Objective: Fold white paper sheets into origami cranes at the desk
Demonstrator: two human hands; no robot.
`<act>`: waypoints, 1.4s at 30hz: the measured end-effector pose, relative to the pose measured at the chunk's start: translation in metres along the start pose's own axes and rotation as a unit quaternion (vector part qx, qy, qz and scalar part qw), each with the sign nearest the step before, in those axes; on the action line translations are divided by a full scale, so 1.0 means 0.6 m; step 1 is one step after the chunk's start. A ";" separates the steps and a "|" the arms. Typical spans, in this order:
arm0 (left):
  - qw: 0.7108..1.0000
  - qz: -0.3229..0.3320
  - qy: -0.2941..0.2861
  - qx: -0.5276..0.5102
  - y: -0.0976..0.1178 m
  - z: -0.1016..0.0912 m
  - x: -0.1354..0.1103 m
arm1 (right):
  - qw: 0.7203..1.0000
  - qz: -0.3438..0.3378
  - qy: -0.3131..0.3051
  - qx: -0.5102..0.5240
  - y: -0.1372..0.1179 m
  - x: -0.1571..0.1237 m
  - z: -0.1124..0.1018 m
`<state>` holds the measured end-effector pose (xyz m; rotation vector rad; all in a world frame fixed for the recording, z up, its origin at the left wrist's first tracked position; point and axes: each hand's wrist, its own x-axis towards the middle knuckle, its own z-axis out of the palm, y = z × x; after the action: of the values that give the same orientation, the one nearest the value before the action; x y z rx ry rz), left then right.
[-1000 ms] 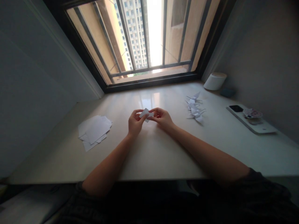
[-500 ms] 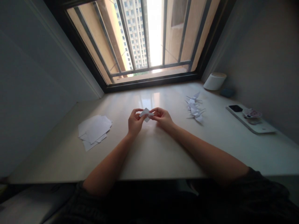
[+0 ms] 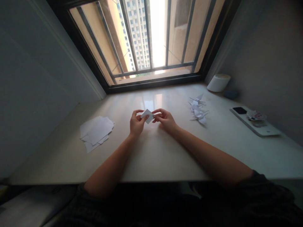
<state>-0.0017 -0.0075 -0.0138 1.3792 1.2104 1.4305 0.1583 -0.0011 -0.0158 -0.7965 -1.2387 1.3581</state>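
Note:
A small folded white paper (image 3: pixel 147 115), diamond-shaped from here, is held just above the middle of the table. My left hand (image 3: pixel 137 123) pinches its left side, thumb on the front face. My right hand (image 3: pixel 164 119) has thumb and forefinger closed on the paper's right corner. To the left lies a loose stack of white paper sheets (image 3: pixel 97 130). Several folded paper cranes (image 3: pixel 198 108) sit in a row to the right of my right hand.
A phone (image 3: pixel 254 122) with a round grip on its back lies at the right of the white table (image 3: pixel 161 160). Near the right wall stand a white cylindrical object (image 3: pixel 219 83) and a dark rounded item (image 3: pixel 231 94). A barred window is behind the table.
The folded paper now shows a flatter, plainer diamond face, with its right-hand flap no longer sticking out. My right fingers have shifted slightly at its right corner.

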 end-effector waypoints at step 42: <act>0.997 0.037 0.023 0.061 0.007 -0.004 0.001 | 0.998 0.009 0.058 0.008 -0.010 -0.002 0.002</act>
<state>-0.0039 -0.0079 -0.0096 1.4943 1.3064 1.4665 0.1593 -0.0034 -0.0102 -0.8655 -1.1317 1.3158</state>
